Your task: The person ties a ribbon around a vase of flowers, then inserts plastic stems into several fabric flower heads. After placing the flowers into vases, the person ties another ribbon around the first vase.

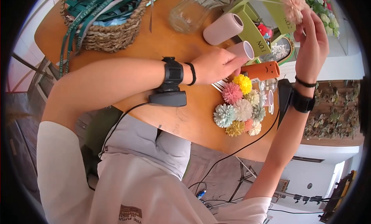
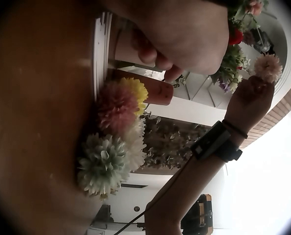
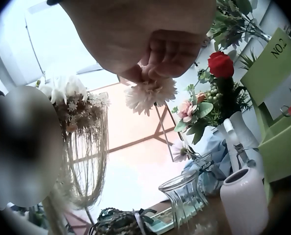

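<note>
In the head view my left hand (image 1: 216, 65) lies by a pale pink cup (image 1: 239, 50), its fingers curled round the cup's side; the far fingers are hidden. My right hand (image 1: 313, 44) is raised at the upper right, pinching a pale pink flower (image 1: 293, 8) just below its head. The right wrist view shows that flower (image 3: 150, 95) hanging beneath the fingertips, a thin stem beyond it. Several pompom flowers, among them a yellow one (image 1: 242, 84), a deep pink one (image 1: 232, 93) and a pale blue one (image 1: 224, 116), lie bunched on the table (image 1: 181, 119) near my left hand.
A taller pink vase (image 1: 222, 29) and a glass jar (image 1: 185, 17) are beyond my left hand. An orange cup (image 1: 262, 71) with a drawn face lies between my hands. Green boxes (image 1: 251, 34) stand behind, and a woven basket (image 1: 112, 36) of ribbons at upper left.
</note>
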`<state>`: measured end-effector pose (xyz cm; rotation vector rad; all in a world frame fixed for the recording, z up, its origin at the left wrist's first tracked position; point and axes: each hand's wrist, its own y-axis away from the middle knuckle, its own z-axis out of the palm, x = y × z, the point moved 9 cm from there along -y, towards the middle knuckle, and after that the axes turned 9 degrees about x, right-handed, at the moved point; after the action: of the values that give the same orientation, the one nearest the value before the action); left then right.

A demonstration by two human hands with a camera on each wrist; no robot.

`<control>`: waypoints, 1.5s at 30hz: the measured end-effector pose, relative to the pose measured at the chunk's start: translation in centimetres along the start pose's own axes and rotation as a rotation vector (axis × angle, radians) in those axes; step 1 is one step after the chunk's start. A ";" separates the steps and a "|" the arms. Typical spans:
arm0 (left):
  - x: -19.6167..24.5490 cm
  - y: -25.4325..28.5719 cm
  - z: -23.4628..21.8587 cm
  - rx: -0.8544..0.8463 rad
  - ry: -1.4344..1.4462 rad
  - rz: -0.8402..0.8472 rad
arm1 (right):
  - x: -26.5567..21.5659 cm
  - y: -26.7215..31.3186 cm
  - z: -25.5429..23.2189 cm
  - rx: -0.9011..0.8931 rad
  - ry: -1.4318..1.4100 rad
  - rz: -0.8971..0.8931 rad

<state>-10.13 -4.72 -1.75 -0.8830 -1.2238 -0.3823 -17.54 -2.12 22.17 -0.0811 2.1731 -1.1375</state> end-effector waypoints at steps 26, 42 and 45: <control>0.6 0.3 -0.2 -0.029 -0.043 0.016 | 2.2 -2.1 13.8 -0.389 0.159 0.166; 0.1 0.4 0.5 -0.036 0.000 -0.008 | 2.7 1.0 9.9 -0.333 0.324 -0.100; -0.4 0.2 0.8 -0.036 0.048 -0.031 | 2.1 0.7 11.5 -0.350 0.421 -0.107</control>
<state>-10.62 -4.11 -2.17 -0.8819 -1.1908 -0.4493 -12.19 -10.48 16.01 -0.1209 2.7578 -0.8753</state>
